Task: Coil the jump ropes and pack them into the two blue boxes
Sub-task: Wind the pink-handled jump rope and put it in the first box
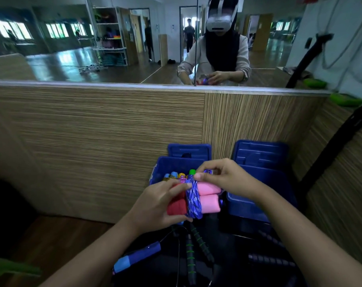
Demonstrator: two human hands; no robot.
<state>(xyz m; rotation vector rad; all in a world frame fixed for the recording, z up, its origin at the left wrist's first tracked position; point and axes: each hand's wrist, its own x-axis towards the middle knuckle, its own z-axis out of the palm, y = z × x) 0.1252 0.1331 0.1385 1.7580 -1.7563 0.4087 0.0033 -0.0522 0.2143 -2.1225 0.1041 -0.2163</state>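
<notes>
My left hand (155, 206) grips a jump rope with pink and red foam handles (209, 198), its blue patterned cord (193, 200) wound around the middle of the handles. My right hand (221, 175) pinches the cord's end at the top of the bundle. Behind the bundle stands the left blue box (171, 164), open, with several coiled ropes showing coloured handle ends. The right blue box (256, 197) sits beside it, its inside dark and hard to see. Both lids lean against the wooden wall.
Below my hands lie loose ropes: one with a blue handle (137, 256), one with black handles ringed in green (190, 253), and dark ridged handles (271, 259). A wood-panel wall (113, 131) with a mirror above stands close behind the boxes. A black pole (337, 146) leans at right.
</notes>
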